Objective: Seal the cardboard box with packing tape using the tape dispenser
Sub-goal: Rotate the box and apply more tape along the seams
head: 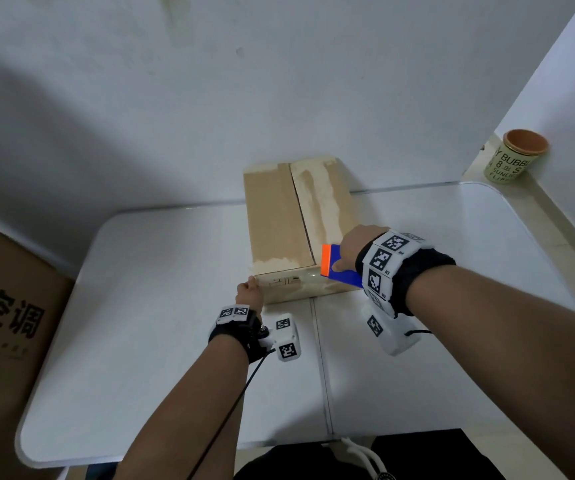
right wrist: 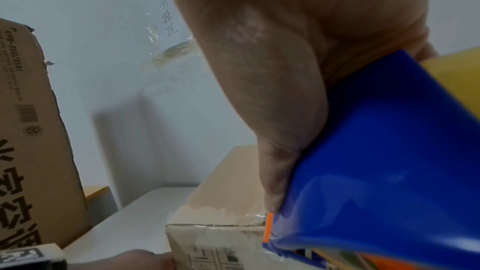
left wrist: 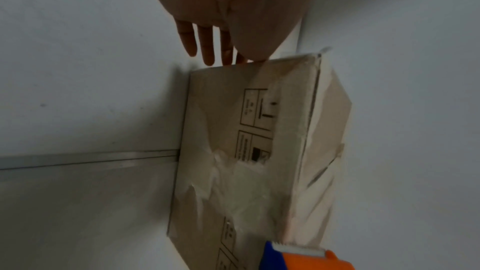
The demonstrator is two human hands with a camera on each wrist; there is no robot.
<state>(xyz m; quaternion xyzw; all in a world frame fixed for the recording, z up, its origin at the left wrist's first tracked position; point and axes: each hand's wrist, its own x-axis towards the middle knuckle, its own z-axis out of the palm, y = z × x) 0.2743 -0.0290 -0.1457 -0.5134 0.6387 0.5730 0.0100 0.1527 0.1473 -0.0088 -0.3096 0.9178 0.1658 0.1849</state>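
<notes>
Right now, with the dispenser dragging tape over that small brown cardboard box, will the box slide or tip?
The small brown cardboard box sits flat and low on the smooth white table, so sliding seems likelier than tipping. It looks light; the left hand bracing its near corner probably matters while the blue and orange tape dispenser pulls.

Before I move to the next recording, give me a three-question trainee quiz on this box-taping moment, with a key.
1. True or false: the right hand holds the blue and orange tape dispenser at the near end of the cardboard box.
2. Multiple choice: the left hand is (A) lifting the box, (B) resting straight fingers at the box's near left corner, (C) gripping the cup.
3. Fill in: the cup stands on the ledge to the ____ of the white table.

Key: 1 true; 2 B; 3 right.
</notes>
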